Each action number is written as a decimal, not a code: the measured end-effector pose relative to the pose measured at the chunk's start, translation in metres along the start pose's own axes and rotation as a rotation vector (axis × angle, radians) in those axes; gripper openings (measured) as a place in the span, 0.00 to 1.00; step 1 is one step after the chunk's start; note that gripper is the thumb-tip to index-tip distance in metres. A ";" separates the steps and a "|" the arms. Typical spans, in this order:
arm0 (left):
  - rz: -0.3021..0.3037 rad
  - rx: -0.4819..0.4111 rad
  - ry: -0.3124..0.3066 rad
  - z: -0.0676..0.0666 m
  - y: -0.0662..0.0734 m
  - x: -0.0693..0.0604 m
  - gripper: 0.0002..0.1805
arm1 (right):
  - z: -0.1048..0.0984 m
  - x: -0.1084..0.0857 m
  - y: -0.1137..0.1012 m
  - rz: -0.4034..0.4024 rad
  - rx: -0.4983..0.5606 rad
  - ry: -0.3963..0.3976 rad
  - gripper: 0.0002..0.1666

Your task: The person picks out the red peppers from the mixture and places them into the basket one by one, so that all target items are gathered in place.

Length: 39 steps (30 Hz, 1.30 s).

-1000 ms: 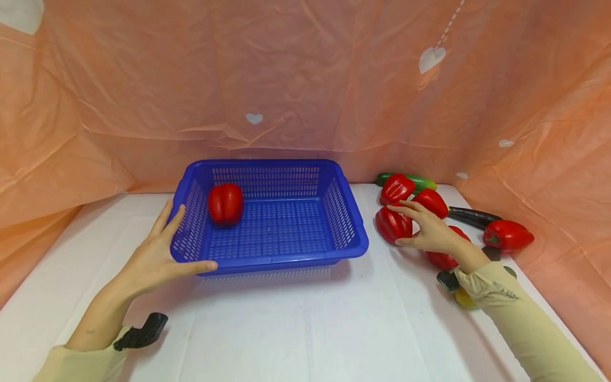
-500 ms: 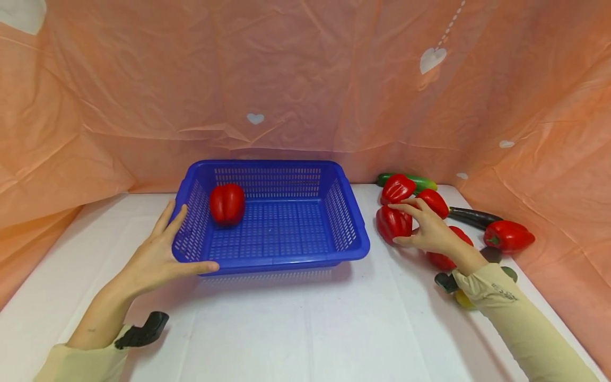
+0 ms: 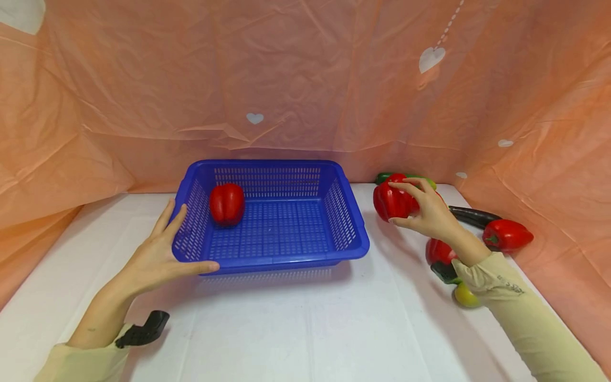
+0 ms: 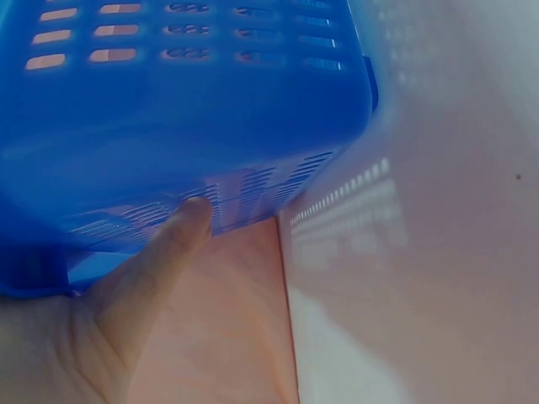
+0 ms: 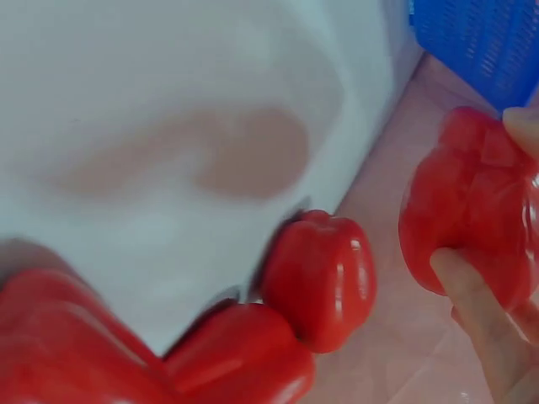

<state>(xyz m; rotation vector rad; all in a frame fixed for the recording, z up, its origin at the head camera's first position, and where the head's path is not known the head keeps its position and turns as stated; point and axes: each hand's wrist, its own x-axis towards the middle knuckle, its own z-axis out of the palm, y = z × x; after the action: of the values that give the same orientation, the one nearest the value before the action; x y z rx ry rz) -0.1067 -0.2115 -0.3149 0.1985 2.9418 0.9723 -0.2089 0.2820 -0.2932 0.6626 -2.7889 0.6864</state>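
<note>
My right hand [image 3: 434, 212] pinches a red bell pepper [image 3: 387, 202] between thumb and fingers, above the white tabletop and right of the blue basket. In the right wrist view the same bell pepper [image 5: 472, 210] hangs apart from two other peppers. My left hand [image 3: 150, 260] rests at the front left corner of the blue plastic basket [image 3: 272, 261], fingers spread along its left side and thumb stretched by its front rim. In the left wrist view a straight digit lies against the slotted wall [image 4: 185, 109]. Another red bell pepper [image 3: 227, 205] stands inside the basket, at its left.
At the far right lie a cucumber [image 3: 425, 181], partly hidden, a dark eggplant [image 3: 473, 216] and more red bell peppers, one pepper [image 3: 507, 236] near the edge. Under my right forearm are another red pepper [image 3: 439, 251] and a yellow-green fruit [image 3: 465, 296]. An orange cloth [image 3: 296, 79] hangs behind.
My right hand has lifted the red bell pepper off the table and moved it slightly away from me, in front of the back peppers. My left hand and the basket stay in place.
</note>
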 end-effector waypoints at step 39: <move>0.013 -0.003 0.015 0.000 0.000 0.000 0.71 | -0.008 0.050 -0.059 -0.105 0.050 -0.021 0.45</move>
<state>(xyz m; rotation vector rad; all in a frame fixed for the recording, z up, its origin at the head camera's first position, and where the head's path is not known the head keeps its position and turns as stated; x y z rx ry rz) -0.1072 -0.2112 -0.3154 0.2114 2.9559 0.9840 -0.2249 0.2208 -0.2488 0.8240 -2.7402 0.7348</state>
